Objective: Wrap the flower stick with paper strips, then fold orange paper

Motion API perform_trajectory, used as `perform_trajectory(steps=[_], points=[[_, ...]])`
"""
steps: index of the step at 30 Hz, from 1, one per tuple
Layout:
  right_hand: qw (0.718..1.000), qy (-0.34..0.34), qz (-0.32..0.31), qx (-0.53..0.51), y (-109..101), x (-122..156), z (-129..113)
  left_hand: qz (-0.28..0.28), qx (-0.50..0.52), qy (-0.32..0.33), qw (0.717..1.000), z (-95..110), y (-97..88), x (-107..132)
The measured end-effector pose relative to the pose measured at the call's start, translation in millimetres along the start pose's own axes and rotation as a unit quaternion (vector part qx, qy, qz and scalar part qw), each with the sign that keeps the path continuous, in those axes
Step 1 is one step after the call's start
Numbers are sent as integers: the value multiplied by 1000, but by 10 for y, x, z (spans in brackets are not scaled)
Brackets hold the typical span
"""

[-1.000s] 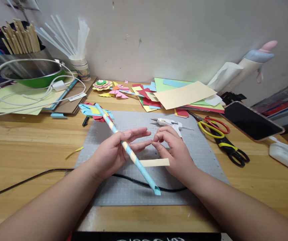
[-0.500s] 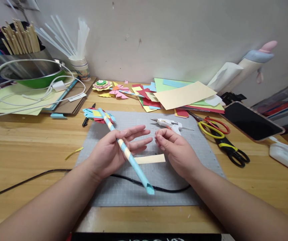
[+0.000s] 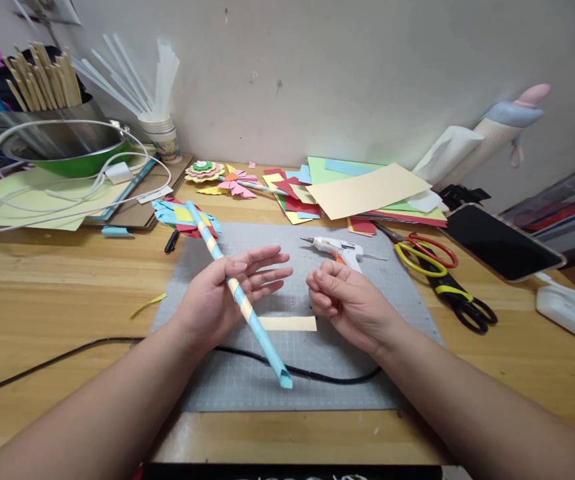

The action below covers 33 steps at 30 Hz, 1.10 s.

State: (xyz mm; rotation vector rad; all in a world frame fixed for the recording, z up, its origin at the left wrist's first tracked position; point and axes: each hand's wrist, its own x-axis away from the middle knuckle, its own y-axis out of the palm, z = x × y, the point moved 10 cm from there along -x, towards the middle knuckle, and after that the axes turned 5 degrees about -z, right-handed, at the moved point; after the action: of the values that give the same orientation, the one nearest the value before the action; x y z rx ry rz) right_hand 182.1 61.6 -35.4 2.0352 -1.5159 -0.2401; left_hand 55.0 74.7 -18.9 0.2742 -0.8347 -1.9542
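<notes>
My left hand [image 3: 222,293] grips a rolled paper tube [image 3: 245,310] between thumb and palm, its other fingers stretched out. The tube is light blue with a cream spiral band and slants from upper left to lower right. At its far end sits a paper flower [image 3: 195,223] of blue, red and yellow pieces. A cream paper strip [image 3: 290,324] reaches rightward from behind the tube; whether it is attached, I cannot tell. My right hand [image 3: 342,300] is closed with curled fingers, right of the strip; anything inside is hidden. Both hands are above a grey cutting mat [image 3: 367,400].
A white glue gun [image 3: 337,248] lies beyond my right hand. Scissors [image 3: 460,293] and a phone [image 3: 502,240] are to the right. Coloured paper [image 3: 372,190] and finished paper flowers [image 3: 205,171] lie along the wall. A black cable [image 3: 327,380] crosses the mat.
My left hand, the tube and its flower have shifted slightly left, the cream strip with them. My right hand has dropped a little and its fingers are curled tighter.
</notes>
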Motion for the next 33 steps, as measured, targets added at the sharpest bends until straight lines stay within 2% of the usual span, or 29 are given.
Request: perform_trajectory(steps=[4, 6, 8, 11, 13, 17, 19, 23, 26, 30, 33], points=[[994, 16, 56, 90, -134, 18, -9, 28, -40, 56, 997, 109, -57, 2], [986, 52, 57, 147, -120, 55, 37, 42, -69, 87, 993, 176, -76, 19], [977, 114, -15, 179, 47, 105, 183, 61, -97, 116, 987, 243, -104, 47], [958, 184, -165, 147, 411, 243, 408, 87, -129, 149, 977, 326, -142, 94], [957, 184, -189, 122, 505, 279, 448, 94, -154, 151, 972, 347, -146, 107], [968, 167, -151, 110, 435, 229, 434, 92, -225, 118, 963, 300, -142, 81], [972, 157, -153, 85, 419, 203, 394, 97, -253, 110, 956, 284, -161, 70], [972, 164, -168, 20, 417, 180, 360, 103, -295, 135, 940, 340, -151, 81], [979, 149, -139, 9, 338, 123, 340, 125, -311, 134, 932, 372, -180, 96], [989, 111, -92, 40, 200, 36, 313, 207, -291, 126, 926, 406, -350, 137], [983, 95, -72, 141, 120, 25, 239, 215, -239, 134, 937, 406, -381, 135]])
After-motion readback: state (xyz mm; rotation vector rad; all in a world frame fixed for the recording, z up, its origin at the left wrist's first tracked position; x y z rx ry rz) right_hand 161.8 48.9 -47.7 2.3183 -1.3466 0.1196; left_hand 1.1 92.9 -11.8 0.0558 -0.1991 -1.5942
